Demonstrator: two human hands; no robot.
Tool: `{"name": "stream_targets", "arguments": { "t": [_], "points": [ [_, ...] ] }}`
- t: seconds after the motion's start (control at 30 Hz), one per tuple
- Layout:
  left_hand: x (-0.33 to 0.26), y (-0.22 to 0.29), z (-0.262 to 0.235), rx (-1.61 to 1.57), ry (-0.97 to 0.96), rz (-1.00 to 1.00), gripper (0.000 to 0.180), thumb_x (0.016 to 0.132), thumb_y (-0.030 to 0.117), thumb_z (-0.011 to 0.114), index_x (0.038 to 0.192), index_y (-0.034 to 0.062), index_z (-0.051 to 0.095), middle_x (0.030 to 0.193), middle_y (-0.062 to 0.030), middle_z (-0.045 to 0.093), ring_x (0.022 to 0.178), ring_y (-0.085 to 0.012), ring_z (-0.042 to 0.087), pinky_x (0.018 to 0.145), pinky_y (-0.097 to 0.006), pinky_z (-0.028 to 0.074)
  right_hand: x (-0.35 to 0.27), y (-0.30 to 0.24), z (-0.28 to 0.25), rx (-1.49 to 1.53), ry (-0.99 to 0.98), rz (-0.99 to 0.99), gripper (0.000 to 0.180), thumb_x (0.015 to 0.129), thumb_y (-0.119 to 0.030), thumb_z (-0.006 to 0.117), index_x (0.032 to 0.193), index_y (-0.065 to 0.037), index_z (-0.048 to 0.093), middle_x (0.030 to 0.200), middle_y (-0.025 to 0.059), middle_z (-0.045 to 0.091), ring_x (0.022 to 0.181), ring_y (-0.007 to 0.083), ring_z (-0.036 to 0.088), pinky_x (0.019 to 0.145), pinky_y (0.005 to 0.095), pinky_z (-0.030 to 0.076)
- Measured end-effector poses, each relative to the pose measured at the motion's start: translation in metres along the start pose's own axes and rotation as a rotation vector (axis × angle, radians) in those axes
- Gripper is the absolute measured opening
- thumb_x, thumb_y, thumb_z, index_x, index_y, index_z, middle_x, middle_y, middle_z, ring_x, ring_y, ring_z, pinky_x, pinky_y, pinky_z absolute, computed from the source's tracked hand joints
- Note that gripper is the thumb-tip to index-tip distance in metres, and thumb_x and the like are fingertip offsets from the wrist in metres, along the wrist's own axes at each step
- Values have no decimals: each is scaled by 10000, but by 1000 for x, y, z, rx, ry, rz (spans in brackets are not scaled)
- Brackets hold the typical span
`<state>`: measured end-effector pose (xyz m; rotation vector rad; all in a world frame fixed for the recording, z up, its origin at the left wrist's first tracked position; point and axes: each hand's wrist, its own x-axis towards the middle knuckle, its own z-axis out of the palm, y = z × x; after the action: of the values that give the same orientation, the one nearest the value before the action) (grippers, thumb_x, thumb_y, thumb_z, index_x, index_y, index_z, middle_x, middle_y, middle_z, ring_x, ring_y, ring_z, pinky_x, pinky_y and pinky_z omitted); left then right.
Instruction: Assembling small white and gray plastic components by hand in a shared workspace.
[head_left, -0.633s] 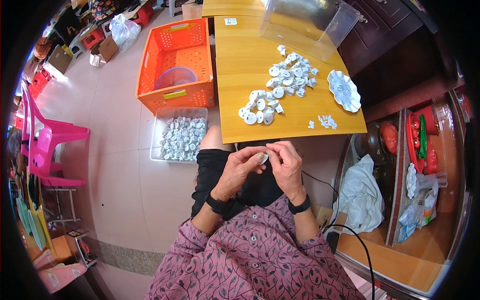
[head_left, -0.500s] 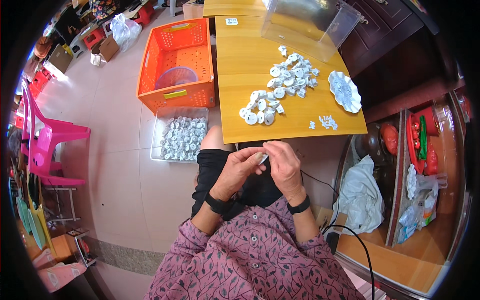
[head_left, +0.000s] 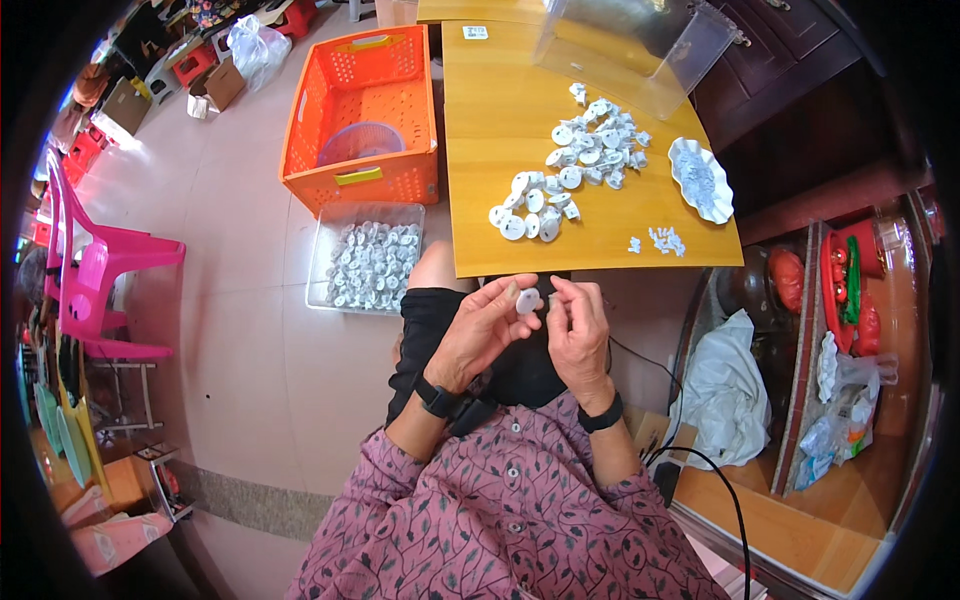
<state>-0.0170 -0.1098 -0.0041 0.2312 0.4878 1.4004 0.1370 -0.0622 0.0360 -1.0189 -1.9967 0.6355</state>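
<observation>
Between the thumb and fingers of my left hand (head_left: 485,325) is a small round white plastic part (head_left: 528,300), its flat face showing. Just to its right, apart from it, my right hand (head_left: 578,335) is closed in a pinch; whatever it may hold is too small to make out. Both hands are over my lap, in front of the wooden table (head_left: 490,110). On the table lie a pile of similar white parts (head_left: 590,155) and a nearer cluster (head_left: 533,205). Tiny white pieces (head_left: 667,241) lie by the front edge, beside a scalloped white dish (head_left: 716,208) of small clear pieces.
A clear bin (head_left: 318,290) full of white parts stands on the floor at left, before an orange crate (head_left: 300,175) holding a purple basket (head_left: 362,143). A clear box (head_left: 690,60) sits at the table's back. A pink chair (head_left: 120,255) is far left; shelves (head_left: 790,400) line the right.
My hands have moved apart; the right has drawn away to the right. The round white part in my left hand now shows its face. The whole view has shifted slightly.
</observation>
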Motion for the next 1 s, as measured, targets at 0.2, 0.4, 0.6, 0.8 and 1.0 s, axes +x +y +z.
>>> {"name": "stream_targets", "arguments": {
  "t": [0.2, 0.4, 0.6, 0.8, 1.0],
  "points": [
    [0, -2, -10, -82, -10, 48, 322, 1036, 177, 548, 1270, -43, 567, 1098, -178, 677, 827, -192, 690, 709, -261, 589, -4, -2, 1, 241, -61, 261, 134, 954, 13, 580, 1067, 5, 650, 991, 85, 585, 712, 148, 632, 618, 279, 523],
    [-1, -4, -9, -31, 15, 89, 313, 1027, 194, 579, 1243, -31, 605, 1056, -101, 683, 857, -164, 701, 741, -243, 592, -4, -4, 1, 449, -97, 406, 100, 981, -14, 588, 1065, 5, 639, 967, 24, 609, 761, 63, 605, 647, 217, 525],
    [-2, -4, -4, -20, 40, 103, 299, 1019, 188, 596, 1224, -28, 619, 1056, -88, 684, 883, -160, 701, 759, -249, 596, -3, -3, 3, 368, -56, 234, 81, 968, -21, 613, 1035, 12, 644, 954, 45, 593, 754, 97, 628, 678, 236, 525],
    [-3, -5, -2, 8, 49, 111, 282, 1015, 179, 602, 1212, -21, 631, 1056, -80, 683, 902, -160, 694, 784, -273, 592, -4, -13, 4, 469, -60, 406, 78, 959, -13, 625, 1027, 21, 641, 945, 56, 609, 754, 100, 631, 678, 242, 524],
    [-3, -7, -1, 65, 34, 125, 271, 1009, 169, 612, 1212, -9, 639, 1057, -60, 682, 913, -129, 662, 808, -278, 567, -5, -12, 8, 412, -48, 290, 88, 964, -30, 628, 1035, 19, 648, 924, 35, 617, 727, 80, 618, 652, 236, 523]
  ]
}}
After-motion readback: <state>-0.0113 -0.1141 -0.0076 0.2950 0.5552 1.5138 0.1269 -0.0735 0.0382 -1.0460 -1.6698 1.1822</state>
